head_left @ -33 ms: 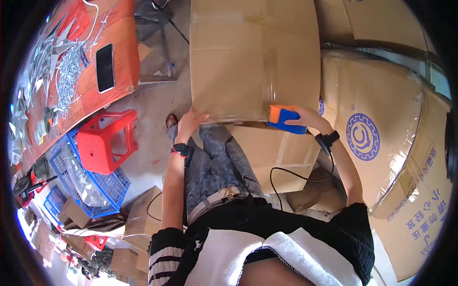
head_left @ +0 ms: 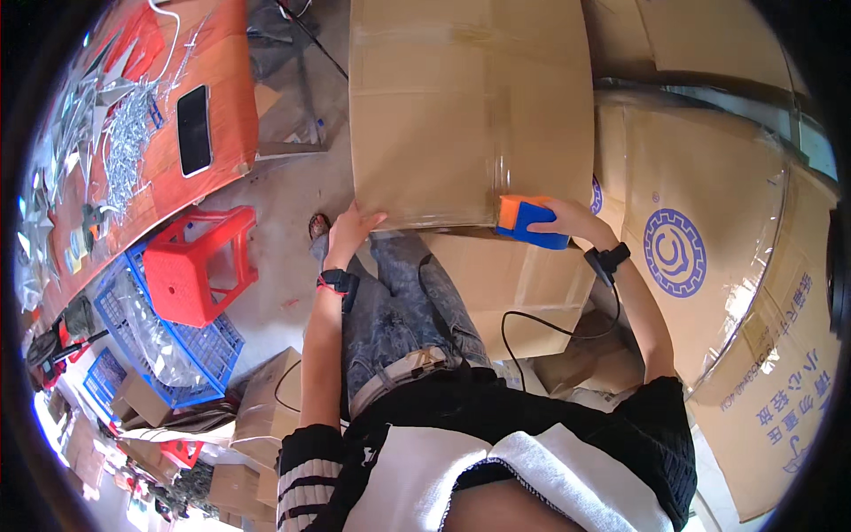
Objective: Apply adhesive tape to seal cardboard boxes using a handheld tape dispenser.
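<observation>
A large, taped cardboard box (head_left: 425,106) lies before me. At its near left corner is my left hand (head_left: 351,232), gripping it with the thumb stretched along the near edge; its other fingertips are partly hidden at the side. My right hand (head_left: 567,222) is closed round a blue and orange tape dispenser (head_left: 534,223), which rests against the box's near edge beside the tape-covered seam. Below that edge, next to my legs, stands another cardboard box (head_left: 505,279).
Big printed cartons (head_left: 727,177) crowd the right side. On the left, an orange-covered table (head_left: 235,115) carries a phone (head_left: 194,130) and silvery strips (head_left: 127,142). A red stool (head_left: 182,279) sits over a blue crate (head_left: 204,386). A black cable (head_left: 532,314) hangs by my right arm.
</observation>
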A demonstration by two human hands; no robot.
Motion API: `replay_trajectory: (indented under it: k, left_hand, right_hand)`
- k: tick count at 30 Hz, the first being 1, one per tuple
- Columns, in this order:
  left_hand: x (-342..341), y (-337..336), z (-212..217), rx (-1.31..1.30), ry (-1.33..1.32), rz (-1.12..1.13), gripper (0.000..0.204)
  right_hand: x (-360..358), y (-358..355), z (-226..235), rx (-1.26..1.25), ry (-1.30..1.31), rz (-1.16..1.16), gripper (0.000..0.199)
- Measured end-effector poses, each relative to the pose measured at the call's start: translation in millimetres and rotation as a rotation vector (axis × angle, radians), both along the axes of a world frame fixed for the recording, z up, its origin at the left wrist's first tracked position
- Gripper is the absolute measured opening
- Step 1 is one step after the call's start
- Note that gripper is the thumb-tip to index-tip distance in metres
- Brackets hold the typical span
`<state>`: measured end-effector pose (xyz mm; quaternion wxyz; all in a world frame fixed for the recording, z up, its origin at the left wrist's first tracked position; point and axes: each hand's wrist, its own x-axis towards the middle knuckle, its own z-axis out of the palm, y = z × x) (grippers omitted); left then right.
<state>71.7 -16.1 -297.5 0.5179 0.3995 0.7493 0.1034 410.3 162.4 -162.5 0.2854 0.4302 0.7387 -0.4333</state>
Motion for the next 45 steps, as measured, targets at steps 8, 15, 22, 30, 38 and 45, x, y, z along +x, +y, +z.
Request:
replay_trajectory:
  k: [8,15,22,30,38,45]
  left_hand:
    - [-14,2,18,0.039,0.103,0.030,0.062]
    - [-19,-1,14,0.068,0.258,-0.019,0.052]
    - [-27,2,18,0.130,0.194,0.058,0.041]
    - [-51,-6,4,0.135,0.261,0.031,0.037]
    - [-41,-12,2,0.162,0.277,0.052,0.040]
    - [-37,-12,-6,0.135,0.241,0.017,0.047]
  right_hand:
    - [-14,-10,4,0.004,0.080,-0.035,0.051]
    - [-24,-13,7,0.015,0.040,-0.027,0.049]
    - [-27,-18,3,0.055,0.120,0.023,0.050]
    - [-35,-31,-11,0.014,0.184,-0.031,0.049]
    - [-19,-29,6,-0.089,0.259,0.023,0.050]
    - [50,-14,47,-0.049,-0.059,0.055,0.054]
